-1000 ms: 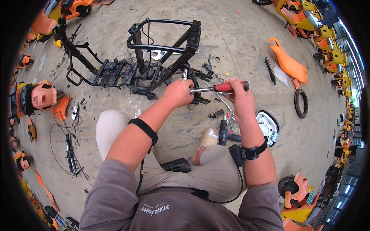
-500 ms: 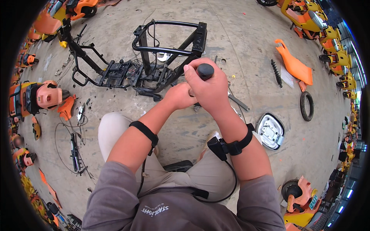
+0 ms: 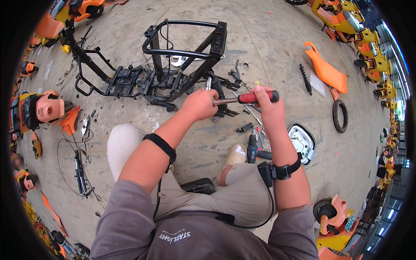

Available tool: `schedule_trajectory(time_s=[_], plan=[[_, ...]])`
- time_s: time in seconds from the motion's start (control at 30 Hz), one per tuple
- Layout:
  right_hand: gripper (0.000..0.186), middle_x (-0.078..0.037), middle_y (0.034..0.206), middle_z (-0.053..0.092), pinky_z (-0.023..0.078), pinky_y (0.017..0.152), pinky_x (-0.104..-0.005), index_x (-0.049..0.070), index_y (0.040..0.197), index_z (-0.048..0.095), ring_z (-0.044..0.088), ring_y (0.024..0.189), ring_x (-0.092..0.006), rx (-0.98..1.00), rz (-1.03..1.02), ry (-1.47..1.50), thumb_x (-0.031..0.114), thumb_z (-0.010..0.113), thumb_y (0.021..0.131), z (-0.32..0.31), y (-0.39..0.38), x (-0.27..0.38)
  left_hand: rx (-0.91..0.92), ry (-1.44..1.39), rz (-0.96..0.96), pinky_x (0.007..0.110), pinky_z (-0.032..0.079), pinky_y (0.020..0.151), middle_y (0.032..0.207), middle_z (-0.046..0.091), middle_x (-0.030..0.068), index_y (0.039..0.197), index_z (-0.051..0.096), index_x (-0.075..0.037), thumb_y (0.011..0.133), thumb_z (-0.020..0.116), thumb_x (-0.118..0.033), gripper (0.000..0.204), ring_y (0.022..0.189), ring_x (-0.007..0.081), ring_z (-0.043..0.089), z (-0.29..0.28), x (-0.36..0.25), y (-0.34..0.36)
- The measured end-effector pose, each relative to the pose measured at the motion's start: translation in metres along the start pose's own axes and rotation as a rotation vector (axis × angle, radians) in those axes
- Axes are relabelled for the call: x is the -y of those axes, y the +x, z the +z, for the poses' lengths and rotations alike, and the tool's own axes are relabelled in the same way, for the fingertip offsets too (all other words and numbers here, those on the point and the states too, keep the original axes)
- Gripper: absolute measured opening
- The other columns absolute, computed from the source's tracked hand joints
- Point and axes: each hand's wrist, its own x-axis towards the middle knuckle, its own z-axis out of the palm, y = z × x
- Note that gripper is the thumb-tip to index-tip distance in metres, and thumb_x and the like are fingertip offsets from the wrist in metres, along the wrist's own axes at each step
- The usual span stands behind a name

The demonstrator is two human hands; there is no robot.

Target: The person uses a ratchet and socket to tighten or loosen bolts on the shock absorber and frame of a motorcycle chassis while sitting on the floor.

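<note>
"Bare concrete floor (image 3: pixel 264 43) spreads around us, grey and stained. What is biggest on it?"

"We have yellow-and-orange scooters (image 3: pixel 340 19) lined up along both edges of our view. Ahead of our knees stands a stripped black frame (image 3: pixel 157 63), all tubes and brackets."

"And off to our right?"

"We see a long orange panel (image 3: pixel 324 68), then a loose tyre (image 3: pixel 335 116) lying just below its narrow tab. Nearer us sits a white oval shell (image 3: pixel 302 143), and left of the panel lies a black spring shock (image 3: pixel 305 79)."

"What about our tools?"

"We have a ratchet wrench (image 3: pixel 245 99) with a red-and-black handle, raised level beside the frame's right end. Below it, near our foot, we see a cordless drill (image 3: pixel 253 149) on the floor."

"How do our hands hold the wrench?"

"Our left hand (image 3: pixel 199 105) is closed in a fist around its head end. Our right hand (image 3: pixel 272 113) grips the handle, thumb laid over the red part, so the two hands are apart with the bare steel between them."

"Anything smaller?"

"We see a silver shaft (image 3: pixel 209 83) rising from the left fist toward the frame; we cannot tell whether its tip is seated. Smallest is a yellow bit (image 3: pixel 257 82) just beyond our right thumb."
</note>
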Motion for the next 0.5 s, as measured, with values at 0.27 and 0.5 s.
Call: schedule_trajectory(time_s=[0.27,0.5], plan=[[0.023,0.000,0.073,0.064,0.046,0.067,-0.0254,0.003,0.090,0.069,0.056,0.070,-0.0075,-0.013,-0.099,0.113,0.026,0.069,0.092,0.029,-0.005,0.029,0.018,-0.050,-0.014,0.044,0.054,0.083,0.100,0.067,0.0172,0.105,0.068,-0.013,0.078,0.067,-0.022,0.028,0.094,0.0356,0.065,-0.003,-0.001,-0.001],[0.014,-0.002,0.074,0.064,0.049,0.064,-0.0269,0.003,0.089,0.065,0.059,0.067,-0.0095,0.125,-0.320,0.117,0.016,0.071,0.089,0.095,-0.007,0.055,-0.043,-0.399,0.264,0.042,0.053,0.086,0.100,0.066,0.0152,0.103,0.067,-0.010,0.078,0.071,-0.026,0.030,0.096,0.0309,0.063,0.000,0.018,0.001]])
